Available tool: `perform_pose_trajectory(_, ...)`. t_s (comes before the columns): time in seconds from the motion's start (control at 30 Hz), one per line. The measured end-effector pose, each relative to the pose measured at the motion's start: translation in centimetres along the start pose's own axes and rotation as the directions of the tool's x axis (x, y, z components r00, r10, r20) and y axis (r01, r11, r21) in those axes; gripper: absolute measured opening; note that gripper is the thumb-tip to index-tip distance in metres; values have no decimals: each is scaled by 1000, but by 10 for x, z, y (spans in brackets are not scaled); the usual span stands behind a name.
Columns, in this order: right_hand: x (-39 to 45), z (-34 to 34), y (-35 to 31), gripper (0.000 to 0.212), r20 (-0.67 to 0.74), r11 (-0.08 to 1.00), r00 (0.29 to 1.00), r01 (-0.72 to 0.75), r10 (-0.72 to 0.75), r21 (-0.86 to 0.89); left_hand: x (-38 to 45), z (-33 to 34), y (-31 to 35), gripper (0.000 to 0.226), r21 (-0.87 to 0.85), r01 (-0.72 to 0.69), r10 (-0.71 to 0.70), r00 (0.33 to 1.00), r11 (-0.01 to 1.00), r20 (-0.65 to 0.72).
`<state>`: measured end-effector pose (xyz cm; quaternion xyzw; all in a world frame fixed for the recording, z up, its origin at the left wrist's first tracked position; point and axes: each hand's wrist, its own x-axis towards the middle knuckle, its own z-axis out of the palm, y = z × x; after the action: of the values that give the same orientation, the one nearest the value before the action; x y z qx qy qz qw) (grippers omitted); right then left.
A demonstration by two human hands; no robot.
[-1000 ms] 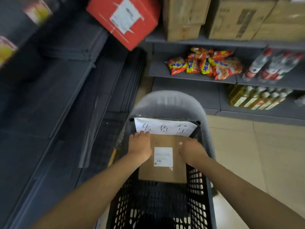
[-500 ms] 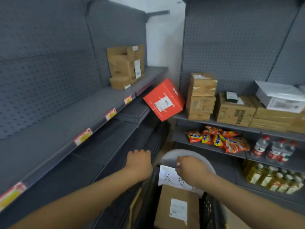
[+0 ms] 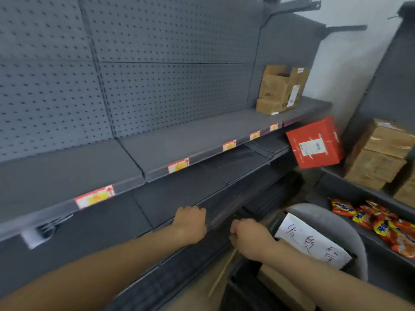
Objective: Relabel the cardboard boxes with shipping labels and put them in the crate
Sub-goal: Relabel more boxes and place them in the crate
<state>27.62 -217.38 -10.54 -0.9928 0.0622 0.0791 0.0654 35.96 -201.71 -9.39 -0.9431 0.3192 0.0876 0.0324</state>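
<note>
My left hand point(image 3: 190, 224) and my right hand point(image 3: 250, 237) hang over the lower grey shelf with fingers curled and nothing in them. Under my right forearm a brown cardboard box point(image 3: 283, 286) lies in the black crate point(image 3: 238, 288), which carries a white handwritten paper sign point(image 3: 312, 240) on its far rim. A stack of brown boxes point(image 3: 280, 89) with a white label stands at the far end of the upper shelf. A red box point(image 3: 314, 145) with a white label sits tilted at the corner of the shelves.
Grey pegboard shelving point(image 3: 157, 97) fills the left. More taped brown boxes point(image 3: 377, 158) stand on the right shelf above orange snack packets point(image 3: 381, 223). A grey chair back point(image 3: 325, 216) rises behind the crate. Red-yellow price tags point(image 3: 94, 196) line the shelf edge.
Both hands let go of the brown box, now lying in the crate, and lifted away to the left. My view swung up and left toward the shelving.
</note>
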Motion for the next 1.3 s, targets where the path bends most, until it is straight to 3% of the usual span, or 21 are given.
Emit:
perform_pose_trajectory(0.23,-20,23,-110,27,87,939,938,340,-335,-51,-135,53,-71,30,-92,328,-327,945,940,23)
perform_pose_trajectory(0.4,-63,61,-175,27,167,840,827,542,-536,11,-259,103,-76,30,-269,609,-604,789,746,110)
perform_pose_trajectory(0.5,-98,91,-222,28,272,783,747,621,-607,40,-336,135,-76,33,-274,722,-700,688,635,191)
perform_pose_trajectory(0.6,-135,114,-280,29,356,671,622,741,-698,21,-414,160,-78,35,-310,824,-787,555,474,270)
perform_pose_trajectory(0.77,-219,147,-397,32,434,420,354,906,-828,62,-548,187,-78,35,-329,902,-853,391,280,345)
perform_pose_trajectory(0.97,-339,194,-523,23,505,171,55,968,-861,186,-722,216,-81,38,-382,924,-921,164,17,355)
perform_pose_trajectory(1.13,-433,222,-616,23,520,21,-140,956,-843,292,-850,250,-76,35,-438,868,-921,-55,-236,387)
perform_pose_trajectory(1.3,-499,241,-695,30,517,-114,-273,941,-811,318,-931,275,-79,35,-420,827,-877,-165,-372,452)
